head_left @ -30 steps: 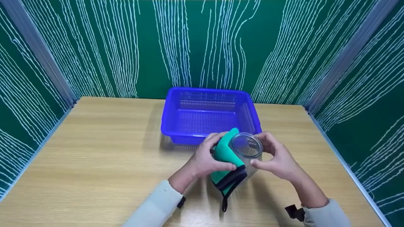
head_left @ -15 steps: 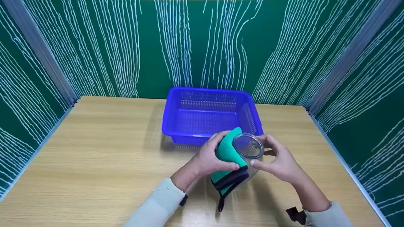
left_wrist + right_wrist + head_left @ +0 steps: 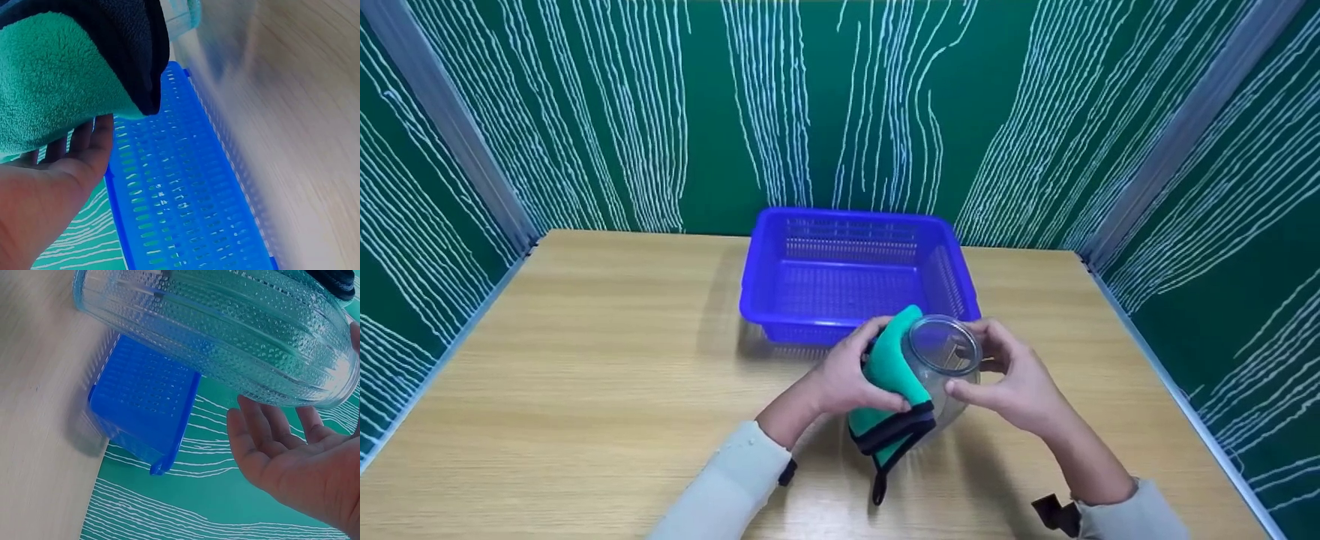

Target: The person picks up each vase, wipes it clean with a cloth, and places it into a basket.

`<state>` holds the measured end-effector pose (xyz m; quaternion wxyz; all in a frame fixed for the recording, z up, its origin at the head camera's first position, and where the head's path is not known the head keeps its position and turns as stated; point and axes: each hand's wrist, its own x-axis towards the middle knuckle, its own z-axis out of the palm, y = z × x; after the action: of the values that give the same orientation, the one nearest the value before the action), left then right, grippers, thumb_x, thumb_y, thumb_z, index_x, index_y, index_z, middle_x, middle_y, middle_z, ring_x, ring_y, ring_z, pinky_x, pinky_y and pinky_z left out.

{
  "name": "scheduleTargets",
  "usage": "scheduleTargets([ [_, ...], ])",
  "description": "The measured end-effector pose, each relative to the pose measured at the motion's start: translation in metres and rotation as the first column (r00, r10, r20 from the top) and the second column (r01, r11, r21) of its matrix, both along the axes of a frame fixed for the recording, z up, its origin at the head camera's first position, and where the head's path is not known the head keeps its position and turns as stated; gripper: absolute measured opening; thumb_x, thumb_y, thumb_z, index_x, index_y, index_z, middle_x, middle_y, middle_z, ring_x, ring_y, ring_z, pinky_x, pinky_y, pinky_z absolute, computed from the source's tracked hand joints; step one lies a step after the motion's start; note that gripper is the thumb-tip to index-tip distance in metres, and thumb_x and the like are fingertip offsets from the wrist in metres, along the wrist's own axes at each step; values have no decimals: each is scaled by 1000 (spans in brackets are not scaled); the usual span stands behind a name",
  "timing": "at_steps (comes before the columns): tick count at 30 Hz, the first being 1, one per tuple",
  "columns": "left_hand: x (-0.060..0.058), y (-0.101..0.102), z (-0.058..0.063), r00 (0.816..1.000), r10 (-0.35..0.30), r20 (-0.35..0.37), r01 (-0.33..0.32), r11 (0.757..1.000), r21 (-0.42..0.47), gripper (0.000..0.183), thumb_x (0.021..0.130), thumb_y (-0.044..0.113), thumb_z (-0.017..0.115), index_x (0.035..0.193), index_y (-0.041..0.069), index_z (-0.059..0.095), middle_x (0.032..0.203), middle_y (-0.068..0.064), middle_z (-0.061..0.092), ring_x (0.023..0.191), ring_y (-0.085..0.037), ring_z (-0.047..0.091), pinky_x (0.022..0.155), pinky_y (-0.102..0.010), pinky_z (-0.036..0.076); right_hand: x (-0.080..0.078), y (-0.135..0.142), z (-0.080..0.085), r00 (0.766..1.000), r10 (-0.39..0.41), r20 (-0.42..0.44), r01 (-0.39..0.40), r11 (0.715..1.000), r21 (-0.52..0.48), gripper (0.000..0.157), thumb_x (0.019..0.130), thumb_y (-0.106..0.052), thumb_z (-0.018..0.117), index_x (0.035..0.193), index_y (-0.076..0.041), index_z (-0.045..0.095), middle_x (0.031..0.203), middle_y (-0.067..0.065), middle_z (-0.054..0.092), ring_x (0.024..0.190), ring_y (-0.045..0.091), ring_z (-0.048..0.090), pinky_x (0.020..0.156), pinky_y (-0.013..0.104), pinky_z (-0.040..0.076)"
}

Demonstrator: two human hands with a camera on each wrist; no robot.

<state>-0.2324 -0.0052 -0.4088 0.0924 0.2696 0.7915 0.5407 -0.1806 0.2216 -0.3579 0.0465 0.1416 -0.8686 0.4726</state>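
Note:
In the head view a clear glass jar is held above the table, its round rim tilted up toward the camera. My left hand grips a green cloth with a dark border and hanging loop, pressed along the jar's left side. On the other side, my right hand holds the jar, thumb on its near face and fingers behind. The right wrist view shows the jar's bumpy, ribbed wall with fingers under it. Cloth covers part of my left hand's fingers in the left wrist view.
Just beyond the hands a blue plastic basket with slotted walls sits on the wooden table. Green panels with white wavy lines stand at the back and both sides, joined by metal posts.
My left hand and the cloth have shifted slightly down and left along the jar, baring more of the glass below the rim. The right hand keeps its hold with little movement.

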Motion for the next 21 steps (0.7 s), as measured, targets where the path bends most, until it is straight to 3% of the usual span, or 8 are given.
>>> scheduleTargets([
  [5,-2,-3,-6,1000,-19,22,19,1000,-18,91,46,37,84,121,47,32,113,16,48,103,-8,48,86,-33,40,3,-3,2,1000,-12,10,12,1000,-13,61,65,-20,77,116,-14,44,103,5,58,96,20,53,78,25,43],
  [11,-3,-4,-12,997,-38,65,39,999,-23,93,47,33,85,124,45,34,114,15,48,102,-9,49,83,-29,43,-1,2,-6,1000,-17,-3,17,999,-35,56,64,-22,78,109,-13,46,103,1,59,96,15,55,80,24,44],
  [16,-5,-6,-16,996,-59,68,64,996,-69,91,47,33,85,125,42,37,114,16,49,103,-9,48,82,-25,44,-2,2,-8,1000,-18,-11,17,999,-39,53,63,-21,78,106,-13,48,100,0,60,93,15,55,79,24,45],
  [21,-7,-8,-20,998,-43,53,49,990,-134,89,45,38,84,123,41,39,112,17,50,103,-8,48,85,-27,41,-3,2,-7,1000,-17,1,17,999,-34,53,63,-22,78,106,-12,48,100,2,60,93,17,55,79,24,45],
])
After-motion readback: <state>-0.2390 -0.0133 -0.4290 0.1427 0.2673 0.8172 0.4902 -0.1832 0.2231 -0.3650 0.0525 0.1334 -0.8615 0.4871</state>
